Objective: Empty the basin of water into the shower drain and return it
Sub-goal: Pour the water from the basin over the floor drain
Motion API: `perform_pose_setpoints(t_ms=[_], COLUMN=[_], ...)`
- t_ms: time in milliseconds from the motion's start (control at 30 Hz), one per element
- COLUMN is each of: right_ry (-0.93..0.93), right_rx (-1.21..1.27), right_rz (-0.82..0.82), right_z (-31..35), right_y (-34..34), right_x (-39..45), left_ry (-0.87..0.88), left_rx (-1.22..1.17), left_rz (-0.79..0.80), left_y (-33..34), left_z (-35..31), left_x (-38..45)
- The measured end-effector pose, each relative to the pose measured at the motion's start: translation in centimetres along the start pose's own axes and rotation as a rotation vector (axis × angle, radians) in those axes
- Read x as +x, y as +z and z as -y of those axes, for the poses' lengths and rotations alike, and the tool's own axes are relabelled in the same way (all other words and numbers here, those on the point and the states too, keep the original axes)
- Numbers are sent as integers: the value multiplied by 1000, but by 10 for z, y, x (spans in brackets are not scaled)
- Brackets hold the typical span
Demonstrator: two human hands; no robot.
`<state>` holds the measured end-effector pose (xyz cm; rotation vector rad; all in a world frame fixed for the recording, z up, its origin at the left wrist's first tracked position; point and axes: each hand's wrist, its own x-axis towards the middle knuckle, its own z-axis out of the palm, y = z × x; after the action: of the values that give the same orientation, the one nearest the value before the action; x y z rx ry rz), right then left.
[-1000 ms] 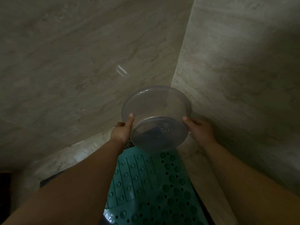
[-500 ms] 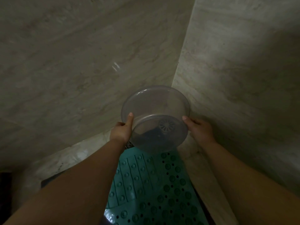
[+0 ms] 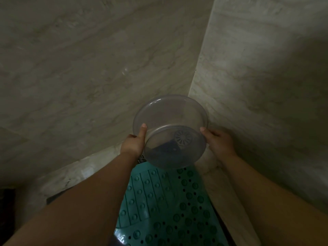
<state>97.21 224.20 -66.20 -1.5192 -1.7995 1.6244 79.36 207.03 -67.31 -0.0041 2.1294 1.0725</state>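
Observation:
A clear round plastic basin (image 3: pixel 170 121) is held up in the shower corner, tipped away from me so its bottom faces me. My left hand (image 3: pixel 134 142) grips its left rim, thumb up on the wall of the basin. My right hand (image 3: pixel 219 141) grips the right rim. Through the clear bottom I see a round slotted drain cover (image 3: pixel 183 137) and a dark patch of floor. No water is visible in the basin.
A teal rubber shower mat (image 3: pixel 165 206) with bumps and holes lies on the floor below my arms. Marble-look tiled walls (image 3: pixel 88 68) meet in a corner just behind the basin. A pale raised ledge (image 3: pixel 67 176) runs along the foot of the walls.
The basin and both hands have stayed almost still; the basin is tipped very slightly further, and the drain cover seen through it has shifted a little.

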Motion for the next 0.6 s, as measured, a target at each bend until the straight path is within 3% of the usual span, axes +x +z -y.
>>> perform_pose_setpoints(t_ms=[367,600], right_ry=[146,287], right_rx=[42,173], right_rz=[-4,22], right_z=[-1,4], right_y=[0,4], right_x=[1,-3], left_ry=[5,-23], left_rx=[-172,-324], left_rz=[24,199], left_y=[-4,-11], left_z=[2,5], left_x=[0,-2])
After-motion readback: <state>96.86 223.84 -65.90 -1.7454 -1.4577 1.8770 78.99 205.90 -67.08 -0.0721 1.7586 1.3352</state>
